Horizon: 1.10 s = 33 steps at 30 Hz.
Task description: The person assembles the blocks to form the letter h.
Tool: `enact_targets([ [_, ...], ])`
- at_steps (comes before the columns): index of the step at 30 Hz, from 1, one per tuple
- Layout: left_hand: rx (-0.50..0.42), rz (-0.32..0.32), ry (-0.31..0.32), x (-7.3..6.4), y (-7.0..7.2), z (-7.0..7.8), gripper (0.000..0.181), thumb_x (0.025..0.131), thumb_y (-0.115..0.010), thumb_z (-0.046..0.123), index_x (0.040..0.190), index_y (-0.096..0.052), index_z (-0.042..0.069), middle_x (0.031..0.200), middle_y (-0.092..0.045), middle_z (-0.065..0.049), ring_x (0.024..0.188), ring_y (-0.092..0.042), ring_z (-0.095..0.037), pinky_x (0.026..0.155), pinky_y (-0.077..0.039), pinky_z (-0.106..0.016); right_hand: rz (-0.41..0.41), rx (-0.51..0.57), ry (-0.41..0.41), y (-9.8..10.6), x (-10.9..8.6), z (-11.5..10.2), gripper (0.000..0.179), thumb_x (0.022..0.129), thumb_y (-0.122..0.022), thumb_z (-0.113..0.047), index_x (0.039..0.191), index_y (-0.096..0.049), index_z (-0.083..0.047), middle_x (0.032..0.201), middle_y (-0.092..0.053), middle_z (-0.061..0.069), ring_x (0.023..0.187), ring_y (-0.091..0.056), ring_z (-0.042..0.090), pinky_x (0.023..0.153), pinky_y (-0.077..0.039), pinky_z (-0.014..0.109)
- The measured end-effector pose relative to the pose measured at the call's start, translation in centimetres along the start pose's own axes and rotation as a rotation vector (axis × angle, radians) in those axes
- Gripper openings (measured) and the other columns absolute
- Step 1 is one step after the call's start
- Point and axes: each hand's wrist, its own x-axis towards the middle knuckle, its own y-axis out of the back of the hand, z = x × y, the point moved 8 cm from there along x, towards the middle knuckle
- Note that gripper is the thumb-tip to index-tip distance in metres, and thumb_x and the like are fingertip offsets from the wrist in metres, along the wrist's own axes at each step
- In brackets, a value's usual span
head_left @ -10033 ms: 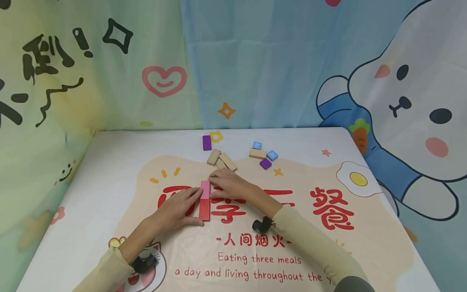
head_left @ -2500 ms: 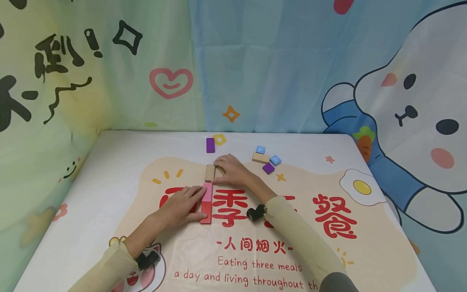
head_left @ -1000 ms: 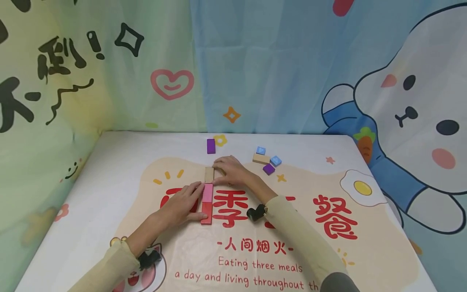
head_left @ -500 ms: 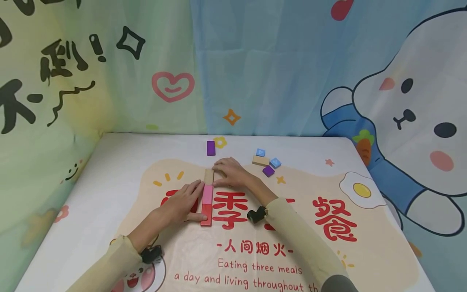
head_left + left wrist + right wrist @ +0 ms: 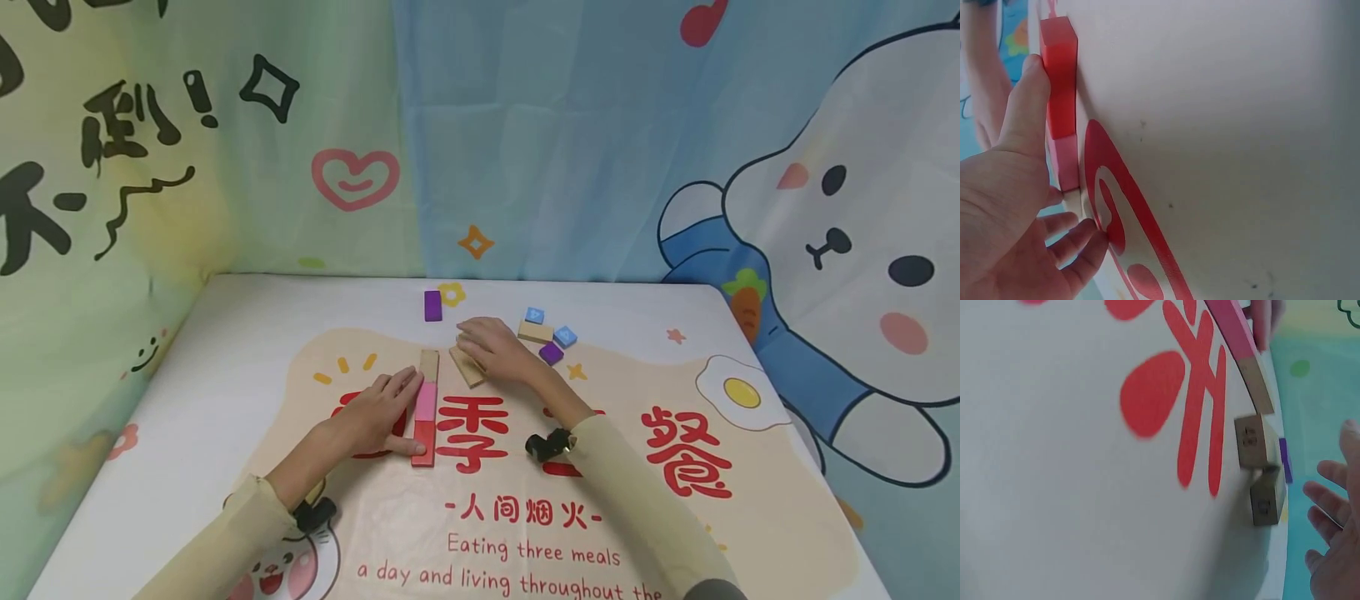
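Observation:
A straight row lies on the table: a red block [image 5: 424, 432], a pink block [image 5: 426, 402] and, at the far end, a wooden block [image 5: 429, 365]. My left hand [image 5: 375, 417] rests along the row's left side. Its thumb touches the red block, while the fingers reach toward the pink and wooden ones. To the right of the row, my right hand [image 5: 498, 350] hovers at a loose wooden block [image 5: 467, 368], partly covering it. The right wrist view shows that hand with spread, relaxed fingers, apart from two loose wooden blocks [image 5: 1265, 503].
A purple block [image 5: 432, 306] lies near the table's back edge. Farther right is a small group: a wooden block [image 5: 536, 332], a purple block [image 5: 551, 353] and two blue blocks [image 5: 565, 336]. A printed curtain [image 5: 555, 167] hangs behind the table.
Over ten seconds a wooden block has joined the row's far end. Within the last half second my right hand has left that block and moved right, uncovering loose wood. The left hand stays.

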Motion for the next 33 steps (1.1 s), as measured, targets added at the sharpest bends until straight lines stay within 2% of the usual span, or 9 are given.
enact_targets([
  [6, -0.003, 0.009, -0.006, 0.0, 0.1, 0.0, 0.112, 0.073, -0.071, 0.065, 0.154, -0.021, 0.007, 0.158, -0.025, -0.016, 0.136, -0.035, -0.034, 0.103, -0.048, -0.048, 0.069, 0.107, -0.066, 1.3, -1.1, 1.9, 0.044, 0.105, -0.036, -0.028, 0.139, -0.050, -0.004, 0.146, -0.048, 0.016, 0.141, -0.035, 0.035, 0.118, -0.027, 0.052],
  [11, -0.003, 0.020, -0.011, 0.0, 0.1, 0.0, 0.111, 0.073, -0.072, 0.065, 0.154, -0.022, 0.007, 0.157, -0.027, -0.016, 0.135, -0.037, -0.034, 0.102, -0.049, -0.048, 0.105, 0.126, -0.058, 2.0, -1.9, 2.5, 0.042, 0.105, -0.035, -0.023, 0.137, -0.051, 0.000, 0.142, -0.050, 0.019, 0.139, -0.039, 0.037, 0.117, -0.029, 0.053],
  [19, -0.005, 0.018, -0.003, 0.2, 0.0, 0.0, 0.110, 0.073, -0.072, 0.064, 0.154, -0.023, 0.008, 0.157, -0.029, -0.016, 0.136, -0.037, -0.035, 0.101, -0.050, -0.049, 0.059, 0.125, -0.106, 1.5, -2.6, 3.5, 0.047, 0.103, -0.043, -0.032, 0.141, -0.047, -0.004, 0.145, -0.047, 0.017, 0.140, -0.037, 0.035, 0.115, -0.032, 0.054],
  [22, -0.011, 0.013, 0.005, 0.2, 0.0, -0.1, 0.110, 0.073, -0.073, 0.063, 0.154, -0.023, 0.009, 0.157, -0.029, -0.015, 0.137, -0.036, -0.035, 0.100, -0.051, -0.048, 0.022, 0.061, -0.084, 1.3, -2.6, 3.4, 0.052, 0.099, -0.053, -0.034, 0.141, -0.046, -0.004, 0.146, -0.047, 0.017, 0.141, -0.036, 0.035, 0.115, -0.031, 0.055],
  [27, -0.020, 0.000, 0.020, 0.2, -0.3, -0.3, 0.110, 0.073, -0.072, 0.064, 0.155, -0.022, 0.009, 0.157, -0.029, -0.015, 0.137, -0.035, -0.035, 0.099, -0.052, -0.048, -0.073, -0.140, -0.025, 0.9, -2.2, 3.1, 0.069, 0.091, -0.064, -0.043, 0.146, -0.041, -0.007, 0.150, -0.042, 0.016, 0.143, -0.032, 0.035, 0.119, -0.023, 0.055],
  [33, -0.017, -0.011, 0.034, 0.4, -0.4, -0.3, 0.111, 0.073, -0.072, 0.064, 0.155, -0.021, 0.011, 0.158, -0.028, -0.014, 0.138, -0.034, -0.034, 0.098, -0.052, -0.047, -0.142, -0.224, -0.011, 1.3, -1.6, 3.4, 0.081, 0.086, -0.069, -0.049, 0.149, -0.037, -0.011, 0.154, -0.037, 0.015, 0.145, -0.028, 0.035, 0.119, -0.022, 0.058],
])
